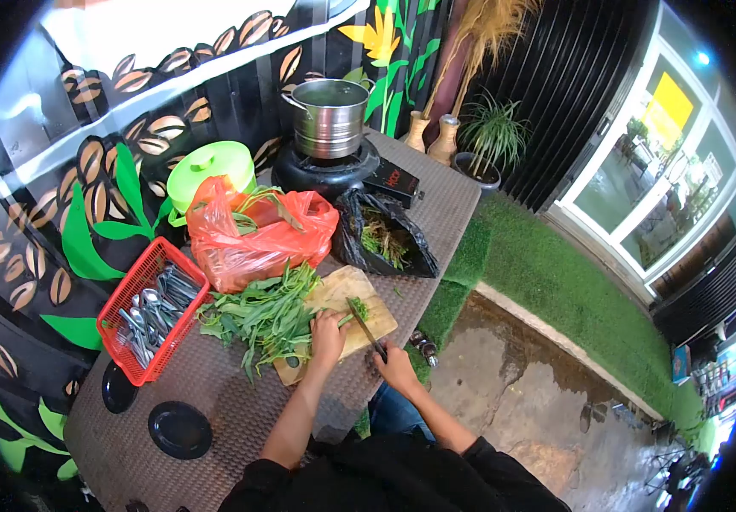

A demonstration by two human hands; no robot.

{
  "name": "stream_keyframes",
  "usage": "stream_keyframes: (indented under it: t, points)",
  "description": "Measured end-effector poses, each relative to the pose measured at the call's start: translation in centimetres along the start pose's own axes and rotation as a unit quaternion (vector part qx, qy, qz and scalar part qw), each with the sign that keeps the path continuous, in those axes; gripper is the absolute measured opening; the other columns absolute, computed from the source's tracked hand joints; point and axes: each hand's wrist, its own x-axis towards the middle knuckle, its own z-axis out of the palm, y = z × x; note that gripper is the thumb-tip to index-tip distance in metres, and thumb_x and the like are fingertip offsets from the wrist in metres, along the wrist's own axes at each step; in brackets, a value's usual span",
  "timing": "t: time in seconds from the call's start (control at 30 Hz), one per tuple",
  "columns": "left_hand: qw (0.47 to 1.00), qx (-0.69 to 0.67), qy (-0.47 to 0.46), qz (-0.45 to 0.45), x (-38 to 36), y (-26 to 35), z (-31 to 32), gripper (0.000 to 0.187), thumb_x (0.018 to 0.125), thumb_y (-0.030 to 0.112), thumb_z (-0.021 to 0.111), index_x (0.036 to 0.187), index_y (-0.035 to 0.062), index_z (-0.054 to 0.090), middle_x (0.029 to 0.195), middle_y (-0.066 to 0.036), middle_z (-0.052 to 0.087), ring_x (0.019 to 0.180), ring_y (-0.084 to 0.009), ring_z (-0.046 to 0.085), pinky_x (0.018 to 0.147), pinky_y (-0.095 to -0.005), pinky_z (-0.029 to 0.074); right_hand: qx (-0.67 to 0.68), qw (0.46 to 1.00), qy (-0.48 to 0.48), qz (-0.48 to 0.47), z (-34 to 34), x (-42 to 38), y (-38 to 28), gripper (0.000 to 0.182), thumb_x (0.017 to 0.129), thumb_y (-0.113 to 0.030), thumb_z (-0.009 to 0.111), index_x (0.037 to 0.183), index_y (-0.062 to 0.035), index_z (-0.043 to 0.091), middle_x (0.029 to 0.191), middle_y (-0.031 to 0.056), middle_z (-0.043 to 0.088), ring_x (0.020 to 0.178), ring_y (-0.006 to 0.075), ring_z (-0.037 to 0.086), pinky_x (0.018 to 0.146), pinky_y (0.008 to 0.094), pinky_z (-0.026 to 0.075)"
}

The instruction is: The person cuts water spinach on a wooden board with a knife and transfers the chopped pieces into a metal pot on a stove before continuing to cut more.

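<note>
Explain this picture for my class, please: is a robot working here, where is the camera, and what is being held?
No robot here, just a person's two bare hands. The one picture comes from a camera worn on that person's head, looking forward and down. The right hand has a knife in its grip. The left hand touches leafy greens at a wooden board. Also on the table are a red bag, a black bag, a red basket of cutlery, a green lidded pot, two black dishes, and a steel pot on a stove.
</note>
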Motion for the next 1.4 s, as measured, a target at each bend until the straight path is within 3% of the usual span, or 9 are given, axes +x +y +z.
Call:
stream_keyframes:
  t: [0.2,0.27,0.37,0.77,0.83,1.07,1.2,1.27,1.4]
  points:
    - [0.999,-0.028,0.012,0.026,-1.2,0.0,0.5,0.017,0.076,0.004,0.064,0.091,0.0063,0.072,0.086,-0.01,0.06,0.092,-0.0285,0.052,0.084,-0.0397,0.039,-0.11,0.993,-0.041,-0.018,-0.7,-0.3,-1.1,0.03,0.089,-0.024,0.054,0.098,0.0039,0.05,0.079,0.0285,0.062,0.073,0.0439,0.062,0.066,0.0505,0.05]
    - [0.999,-0.025,0.011,0.043,-1.8,-0.3,0.7,0.017,0.077,0.004,0.064,0.091,0.006,0.072,0.085,-0.01,0.06,0.092,-0.0283,0.052,0.084,-0.0394,0.039,-0.223,0.974,-0.03,-0.039,-0.4,0.0,-1.4,0.03,0.091,-0.028,0.049,0.098,0.0007,0.047,0.076,0.0259,0.063,0.07,0.0413,0.064,0.062,0.0499,0.052]
    - [0.995,-0.062,0.059,0.052,-2.3,-0.2,1.2,0.015,0.078,0.004,0.063,0.089,0.0049,0.072,0.085,-0.009,0.06,0.091,-0.0279,0.052,0.084,-0.0396,0.039,-0.243,0.968,-0.049,-0.041,0.4,1.5,-1.8,0.028,0.092,-0.028,0.047,0.1,-0.0012,0.046,0.075,0.0223,0.065,0.069,0.0377,0.065,0.061,0.048,0.053]
    - [0.989,-0.11,0.091,0.031,-1.6,-0.9,1.9,0.019,0.074,-0.002,0.061,0.088,0.0042,0.072,0.075,-0.011,0.056,0.085,-0.0291,0.051,0.077,-0.0389,0.043,-0.241,0.963,-0.049,-0.109,-0.8,1.1,-3.1,0.025,0.09,-0.021,0.045,0.093,0.0038,0.047,0.076,0.0266,0.063,0.072,0.0408,0.064,0.061,0.0497,0.052]
    - [0.991,-0.106,0.082,0.024,-1.6,-0.4,1.4,0.02,0.074,-0.002,0.061,0.09,0.0047,0.072,0.073,-0.011,0.055,0.083,-0.0289,0.051,0.077,-0.0392,0.043,-0.263,0.961,-0.028,-0.077,1.3,1.0,-2.7,0.021,0.083,-0.009,0.049,0.099,0.0037,0.047,0.074,0.0216,0.065,0.068,0.0375,0.067,0.056,0.0451,0.054]
    - [0.989,-0.123,0.073,0.025,-1.5,-0.2,1.2,0.02,0.074,-0.001,0.062,0.09,0.0043,0.072,0.074,-0.012,0.056,0.083,-0.029,0.05,0.076,-0.0396,0.043,-0.245,0.961,-0.055,-0.118,0.8,5.5,-2.4,0.023,0.087,-0.015,0.046,0.1,0.0043,0.046,0.075,0.0247,0.064,0.069,0.0397,0.066,0.056,0.047,0.053]
    - [0.993,-0.095,0.072,0.025,-1.4,-0.1,1.0,0.018,0.074,0.0,0.062,0.089,0.0029,0.072,0.075,-0.012,0.056,0.085,-0.0292,0.05,0.077,-0.0399,0.043,-0.243,0.963,-0.079,-0.087,0.6,2.8,-3.4,0.026,0.086,-0.015,0.047,0.102,0.0053,0.046,0.078,0.0232,0.065,0.071,0.0394,0.066,0.06,0.0479,0.054]
    - [0.993,-0.092,0.074,0.025,-1.4,-0.1,0.9,0.017,0.075,0.0,0.062,0.089,0.0024,0.072,0.076,-0.012,0.056,0.085,-0.0293,0.05,0.077,-0.04,0.043,-0.258,0.964,-0.037,-0.045,2.2,2.1,-3.1,0.026,0.086,-0.014,0.048,0.103,0.0052,0.046,0.077,0.0225,0.065,0.071,0.0389,0.066,0.061,0.0479,0.054]
    - [0.992,-0.105,0.073,0.019,-1.7,0.3,0.6,0.015,0.074,0.0,0.063,0.087,0.0006,0.071,0.077,-0.013,0.058,0.084,-0.0298,0.051,0.077,-0.0397,0.043,-0.231,0.968,-0.05,-0.083,2.2,4.7,-1.6,0.029,0.085,-0.013,0.049,0.107,0.006,0.045,0.078,0.024,0.065,0.07,0.0385,0.066,0.058,0.0475,0.054]
